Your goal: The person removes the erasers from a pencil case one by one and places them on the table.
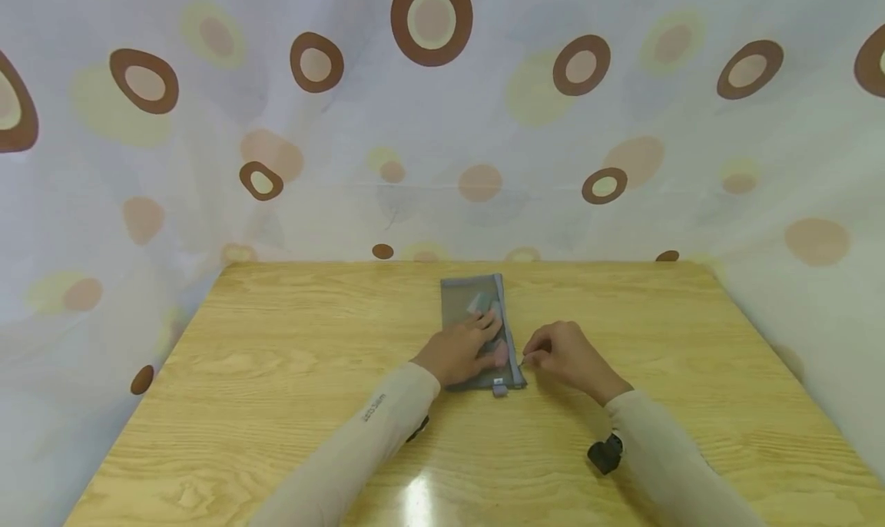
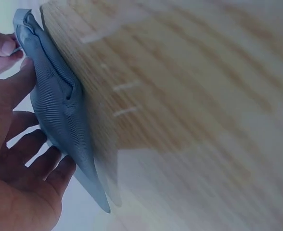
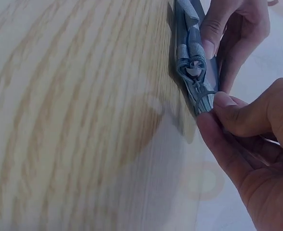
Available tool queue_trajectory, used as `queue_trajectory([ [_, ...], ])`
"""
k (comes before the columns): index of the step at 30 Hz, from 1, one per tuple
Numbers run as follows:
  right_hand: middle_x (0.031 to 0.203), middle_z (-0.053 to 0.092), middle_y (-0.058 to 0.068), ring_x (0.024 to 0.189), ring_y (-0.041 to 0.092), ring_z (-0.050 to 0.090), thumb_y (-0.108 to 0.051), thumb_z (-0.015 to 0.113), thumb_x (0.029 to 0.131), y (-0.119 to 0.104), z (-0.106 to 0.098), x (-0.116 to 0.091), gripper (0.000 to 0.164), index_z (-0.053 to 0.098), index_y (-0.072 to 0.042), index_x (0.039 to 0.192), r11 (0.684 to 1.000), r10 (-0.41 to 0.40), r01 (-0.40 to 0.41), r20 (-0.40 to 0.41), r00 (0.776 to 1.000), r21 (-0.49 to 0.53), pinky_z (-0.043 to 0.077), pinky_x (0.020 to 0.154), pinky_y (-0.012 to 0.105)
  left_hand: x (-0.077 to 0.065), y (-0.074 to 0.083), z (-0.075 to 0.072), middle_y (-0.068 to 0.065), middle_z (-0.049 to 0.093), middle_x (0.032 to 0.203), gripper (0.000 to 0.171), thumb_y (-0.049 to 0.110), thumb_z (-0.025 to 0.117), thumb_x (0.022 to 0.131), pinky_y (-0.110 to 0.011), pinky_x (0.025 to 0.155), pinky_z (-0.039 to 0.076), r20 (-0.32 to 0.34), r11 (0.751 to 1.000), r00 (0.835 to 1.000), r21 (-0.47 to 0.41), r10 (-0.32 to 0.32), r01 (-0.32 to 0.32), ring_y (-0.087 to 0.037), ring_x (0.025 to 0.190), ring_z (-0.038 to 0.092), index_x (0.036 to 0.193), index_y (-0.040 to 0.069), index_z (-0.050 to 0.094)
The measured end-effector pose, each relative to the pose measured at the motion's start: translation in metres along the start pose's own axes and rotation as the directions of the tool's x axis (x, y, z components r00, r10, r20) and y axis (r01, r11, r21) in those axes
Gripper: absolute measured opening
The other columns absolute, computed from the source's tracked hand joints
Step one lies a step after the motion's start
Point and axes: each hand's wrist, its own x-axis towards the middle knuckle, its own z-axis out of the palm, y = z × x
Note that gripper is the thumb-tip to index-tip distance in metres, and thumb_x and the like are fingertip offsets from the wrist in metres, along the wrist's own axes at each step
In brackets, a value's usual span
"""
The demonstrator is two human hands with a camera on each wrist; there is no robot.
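Observation:
A grey mesh zipper pouch (image 1: 456, 300) lies flat on the table, its zipped edge to the right. Through the mesh a pale green and white item (image 1: 477, 303) shows; its kind is unclear. My left hand (image 1: 459, 350) rests on the pouch with fingers spread, pressing it down. At the near right corner my right hand (image 1: 563, 354) pinches the zipper pull (image 3: 207, 93), a thin loop, between thumb and index finger. A small fabric tab (image 1: 500, 391) sticks out of the near edge. In the left wrist view, the left fingers (image 2: 47, 163) touch the pouch's side.
The wooden table (image 1: 311, 343) reaches out on both sides of the pouch. Behind it and along its sides hangs a white sheet (image 1: 332, 143) with brown, tan and yellow spots. A dark wrist device (image 1: 605, 454) sits on the right sleeve.

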Motion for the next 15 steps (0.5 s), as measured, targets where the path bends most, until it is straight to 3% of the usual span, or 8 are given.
queue_trajectory([
  [15,0.080,0.074,0.007,0.073,0.016,0.066,0.006,0.074,0.085,-0.0081,0.0016,0.0031,0.012,0.078,-0.003,0.079,0.999,0.049,-0.050,-0.073,0.996,-0.013,0.056,0.065,0.036,0.0021,-0.0017,0.0044,-0.006,0.030,0.164,0.070,0.046,0.060,0.100,-0.042,0.113,0.040,-0.026,1.000,1.000,-0.019,0.014,-0.014,-0.028,0.148,0.033,0.157,0.011,0.039],
])
